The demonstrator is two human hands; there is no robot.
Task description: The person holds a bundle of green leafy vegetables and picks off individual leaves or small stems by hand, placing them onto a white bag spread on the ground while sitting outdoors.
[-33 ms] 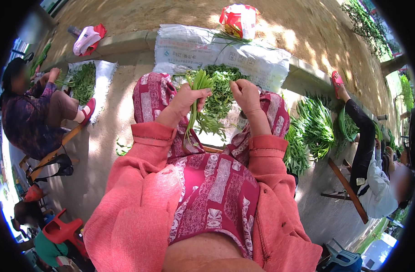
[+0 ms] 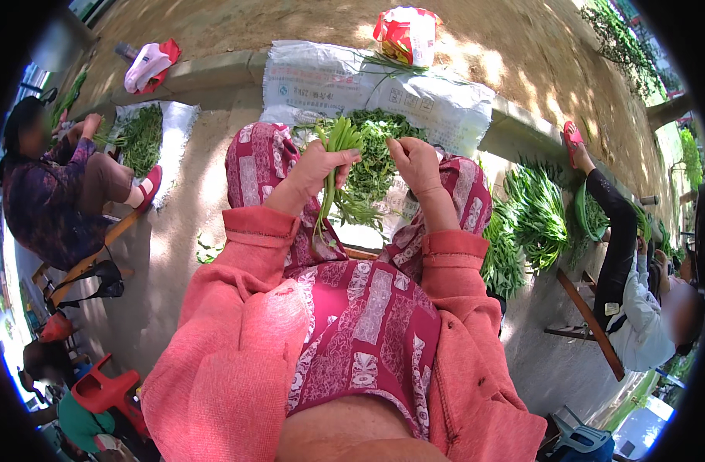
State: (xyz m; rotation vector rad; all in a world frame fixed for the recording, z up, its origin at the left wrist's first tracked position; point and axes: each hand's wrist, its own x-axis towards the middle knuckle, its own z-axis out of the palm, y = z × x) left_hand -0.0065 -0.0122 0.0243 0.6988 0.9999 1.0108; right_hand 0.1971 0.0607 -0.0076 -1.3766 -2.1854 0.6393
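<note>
In front of my knees, my left hand (image 2: pixel 312 171) is closed round a bunch of leafy green stems (image 2: pixel 340 137). The stem ends fan out above my thumb, while the leaves hang down below the fist. My right hand (image 2: pixel 420 164) is just to the right, its thumb and forefinger pinched together. Whatever lies in that pinch, if anything, is too small to make out. Under and beyond both hands is a heap of loose green leaves (image 2: pixel 377 169), lying on a white woven sack (image 2: pixel 314 86).
A red and white bag (image 2: pixel 408 38) stands beyond the sack. Long bundles of greens (image 2: pixel 536 215) lie to my right. A seated person (image 2: pixel 60 185) handles greens at left, beside another sack (image 2: pixel 180 138). Another person (image 2: pixel 645 308) sits at right. A red stool (image 2: pixel 114 389) is at lower left.
My right hand has moved very slightly left, toward the bunch. My left hand keeps its hold on the greens.
</note>
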